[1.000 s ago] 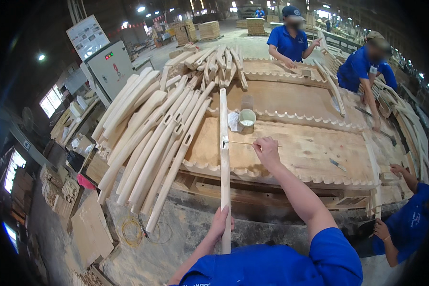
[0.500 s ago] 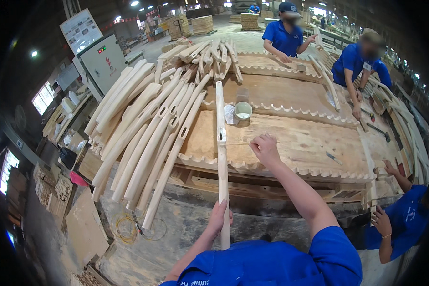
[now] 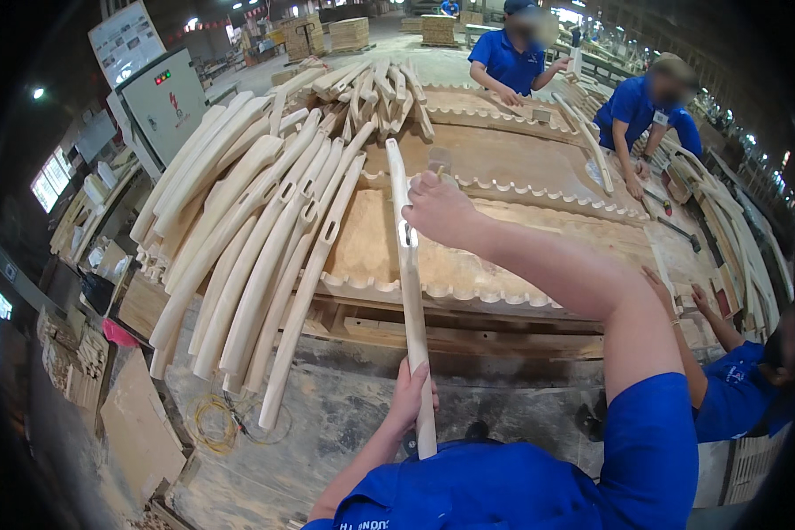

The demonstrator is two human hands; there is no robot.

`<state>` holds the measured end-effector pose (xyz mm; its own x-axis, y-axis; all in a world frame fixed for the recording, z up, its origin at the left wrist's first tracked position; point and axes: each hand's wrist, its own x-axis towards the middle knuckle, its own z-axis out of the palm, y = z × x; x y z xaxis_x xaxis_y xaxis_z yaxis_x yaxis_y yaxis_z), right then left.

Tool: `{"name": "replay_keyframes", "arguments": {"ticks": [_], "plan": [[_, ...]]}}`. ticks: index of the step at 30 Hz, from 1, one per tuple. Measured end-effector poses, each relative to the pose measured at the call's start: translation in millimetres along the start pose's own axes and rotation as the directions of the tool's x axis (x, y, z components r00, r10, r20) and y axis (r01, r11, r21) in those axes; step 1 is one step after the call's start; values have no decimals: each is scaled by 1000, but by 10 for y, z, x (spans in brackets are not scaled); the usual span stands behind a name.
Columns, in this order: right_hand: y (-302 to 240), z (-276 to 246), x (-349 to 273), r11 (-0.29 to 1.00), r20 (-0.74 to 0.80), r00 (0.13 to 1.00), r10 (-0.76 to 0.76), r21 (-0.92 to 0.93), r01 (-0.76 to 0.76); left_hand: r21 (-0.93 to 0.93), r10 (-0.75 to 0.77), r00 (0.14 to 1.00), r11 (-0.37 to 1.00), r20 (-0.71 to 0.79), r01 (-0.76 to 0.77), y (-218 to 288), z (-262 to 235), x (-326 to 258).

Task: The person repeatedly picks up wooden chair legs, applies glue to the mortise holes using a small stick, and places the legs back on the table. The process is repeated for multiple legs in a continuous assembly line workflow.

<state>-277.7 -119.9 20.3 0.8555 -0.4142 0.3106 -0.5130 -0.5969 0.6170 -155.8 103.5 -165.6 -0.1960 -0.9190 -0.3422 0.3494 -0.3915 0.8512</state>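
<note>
My left hand point(image 3: 409, 395) is wrapped round the lower part of a long pale wooden bar point(image 3: 412, 305), which points away from me with its far end over the scalloped workbench. A slot is cut in the bar's upper part. Right beside that slot, my right hand point(image 3: 442, 212) is closed in a pinch on a thin stick point(image 3: 442, 170), whose end pokes up above the fingers. The stick's lower tip is hidden behind the hand. To the left lies a big pile of similar slotted wooden bars point(image 3: 278, 208).
The workbench point(image 3: 512, 230) has scalloped rails across it. Two co-workers point(image 3: 512, 62) stand at its far right, and another co-worker point(image 3: 733, 389) is close on my right. A hammer point(image 3: 677, 233) lies on the bench. A grey electrical cabinet point(image 3: 161, 106) and a yellow cable point(image 3: 212, 424) are at left.
My right hand has moved left and away from me, up to the slot, with the stick turned more upright. The white pot on the bench is now hidden. My left hand keeps its hold.
</note>
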Motion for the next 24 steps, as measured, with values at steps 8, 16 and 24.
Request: {"name": "replay_keyframes", "arguments": {"ticks": [8, 16, 24], "plan": [[31, -56, 329, 981, 99, 992, -73, -172, 90, 142, 94, 995, 985, 39, -99, 41, 90, 6], [1, -183, 407, 993, 177, 980, -90, -64, 103, 148, 59, 998, 987, -9, -57, 63, 35, -2], [236, -169, 63, 998, 1, 999, 45, -33, -45, 15, 17, 999, 1000, 50, -17, 16, -18, 11]]}}
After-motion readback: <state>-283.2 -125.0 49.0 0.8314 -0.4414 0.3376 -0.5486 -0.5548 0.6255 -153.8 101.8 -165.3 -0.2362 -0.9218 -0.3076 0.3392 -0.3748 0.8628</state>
